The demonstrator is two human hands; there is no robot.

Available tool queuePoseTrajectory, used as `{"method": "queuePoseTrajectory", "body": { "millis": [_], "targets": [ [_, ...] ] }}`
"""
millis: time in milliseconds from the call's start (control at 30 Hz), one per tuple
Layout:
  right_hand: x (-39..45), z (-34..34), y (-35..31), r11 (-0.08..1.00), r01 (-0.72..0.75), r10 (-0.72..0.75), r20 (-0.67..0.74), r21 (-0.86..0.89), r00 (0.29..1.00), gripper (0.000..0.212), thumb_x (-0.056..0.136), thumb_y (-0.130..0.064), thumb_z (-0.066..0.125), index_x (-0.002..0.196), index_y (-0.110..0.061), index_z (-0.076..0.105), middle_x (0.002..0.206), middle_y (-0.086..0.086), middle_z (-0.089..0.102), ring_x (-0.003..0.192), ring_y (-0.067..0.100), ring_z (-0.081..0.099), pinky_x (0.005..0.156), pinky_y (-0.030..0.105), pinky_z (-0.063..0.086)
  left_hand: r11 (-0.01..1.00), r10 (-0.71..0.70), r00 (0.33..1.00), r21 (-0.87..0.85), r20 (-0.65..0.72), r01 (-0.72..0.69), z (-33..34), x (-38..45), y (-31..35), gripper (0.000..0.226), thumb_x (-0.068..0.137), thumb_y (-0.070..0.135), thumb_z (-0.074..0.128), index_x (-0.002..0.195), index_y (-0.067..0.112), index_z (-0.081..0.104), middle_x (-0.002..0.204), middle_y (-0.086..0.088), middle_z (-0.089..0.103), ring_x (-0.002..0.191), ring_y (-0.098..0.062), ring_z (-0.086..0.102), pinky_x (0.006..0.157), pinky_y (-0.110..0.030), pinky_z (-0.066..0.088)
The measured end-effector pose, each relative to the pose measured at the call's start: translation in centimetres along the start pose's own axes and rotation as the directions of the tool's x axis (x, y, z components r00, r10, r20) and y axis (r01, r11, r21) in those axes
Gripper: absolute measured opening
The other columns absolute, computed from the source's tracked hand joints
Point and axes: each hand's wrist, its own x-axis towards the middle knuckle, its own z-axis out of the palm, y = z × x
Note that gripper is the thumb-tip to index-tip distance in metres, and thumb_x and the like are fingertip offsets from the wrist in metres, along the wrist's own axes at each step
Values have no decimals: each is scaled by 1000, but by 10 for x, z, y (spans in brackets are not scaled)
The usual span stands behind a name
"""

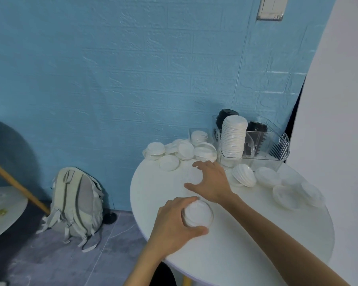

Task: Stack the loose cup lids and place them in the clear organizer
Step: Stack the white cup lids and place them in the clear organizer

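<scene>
Left hand (174, 223) fingers curl around a small lid stack (197, 213); right hand (212, 182) fingers spread over a loose lid (194, 175) mid-desk (246, 244). It should be seated squarely, rims nested.

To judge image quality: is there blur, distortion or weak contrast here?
Head view: wide-angle bending curves the white wall; white lids fade into the white table; the right hand looks slightly motion-blurred.

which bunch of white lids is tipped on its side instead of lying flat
The short stack of lids just in front of the clear organizer, right of the right hand. It leans on edge, rims showing, while the other loose lids lie flat on the table.
</scene>
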Motion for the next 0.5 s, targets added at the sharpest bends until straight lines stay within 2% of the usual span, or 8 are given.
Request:
{"method": "queuePoseTrajectory", "body": {
  "millis": [133,233,367,500],
  "targets": [
    [-24,-18,7,961,-64,85,-66,270,994,64,68,-53,82,123,-31,57,118,-7,59,110,16,54,99,38,45,999,-18,1000,-39,-2,18,-1,-1,3,89,62,58,89,138,53,42,126,34,51,119,0,45,109,-33,38],
    [-51,-29,8,899,-77,98,-25,431,995,59,69,-43,87,117,-36,55,114,-9,57,101,7,55,90,29,47,993,-49,999,-112,-17,46,-1,-1,4,98,54,61,88,132,64,28,127,28,56,120,-9,52,105,-40,45],
    [-83,-28,1,896,-5,-34,79,445,996,65,60,-59,77,119,-41,56,116,-18,56,103,0,54,85,22,48,988,-44,998,-152,-35,38,0,0,3,112,50,60,91,135,68,19,127,21,60,117,-14,58,101,-44,50],
    [-90,-21,-6,877,14,-98,149,479,984,54,60,-56,76,111,-45,62,115,-22,57,105,-2,55,89,22,48,990,-14,999,-141,-31,9,0,2,1,116,48,58,93,138,66,20,124,20,60,114,-8,58,98,-37,52]
  ]
}}
